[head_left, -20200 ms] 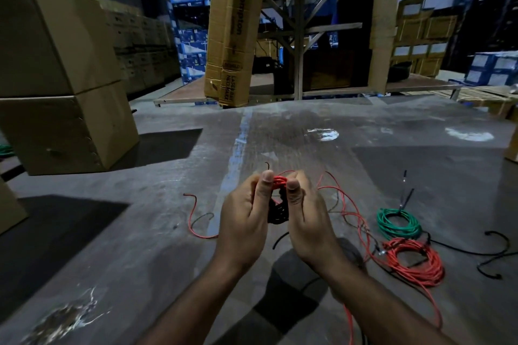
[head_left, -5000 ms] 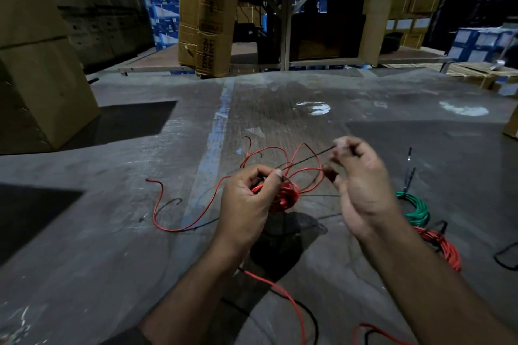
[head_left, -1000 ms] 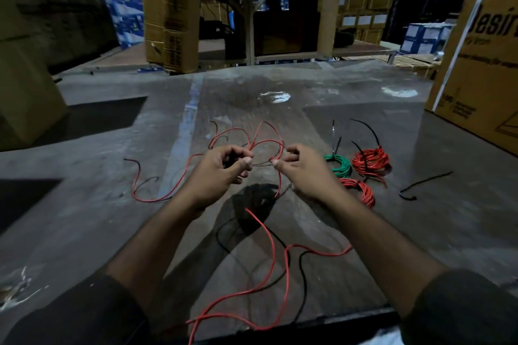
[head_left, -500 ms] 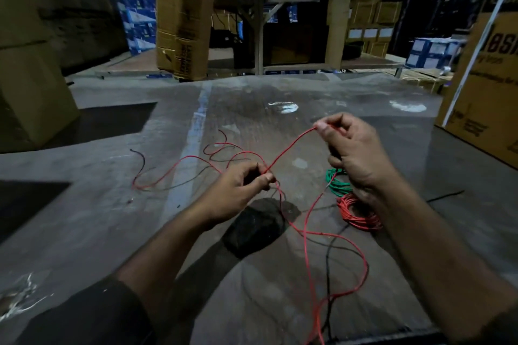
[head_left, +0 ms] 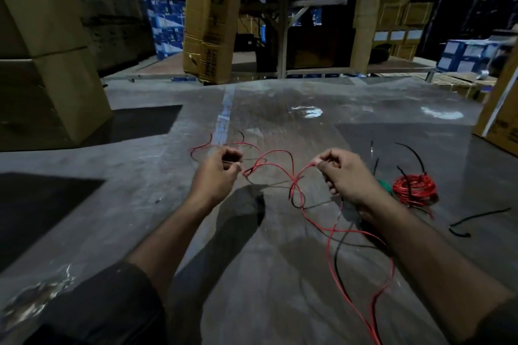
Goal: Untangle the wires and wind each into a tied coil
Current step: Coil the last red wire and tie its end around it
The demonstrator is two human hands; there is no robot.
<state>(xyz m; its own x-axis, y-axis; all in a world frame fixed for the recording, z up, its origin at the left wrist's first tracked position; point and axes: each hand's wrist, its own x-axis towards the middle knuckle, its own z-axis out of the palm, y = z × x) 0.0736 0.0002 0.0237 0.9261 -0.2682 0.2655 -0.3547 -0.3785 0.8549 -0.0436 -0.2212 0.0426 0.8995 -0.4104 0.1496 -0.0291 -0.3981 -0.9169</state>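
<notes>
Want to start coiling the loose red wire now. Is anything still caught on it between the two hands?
Yes: a black wire crosses the red wire between the left hand and right hand.

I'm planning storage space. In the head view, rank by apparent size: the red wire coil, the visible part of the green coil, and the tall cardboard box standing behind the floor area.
1. Tall cardboard box, by far the largest, though farthest.
2. Red wire coil.
3. Green coil, smallest here, but the right hand hides most of it, so its true size is unsure.
</notes>
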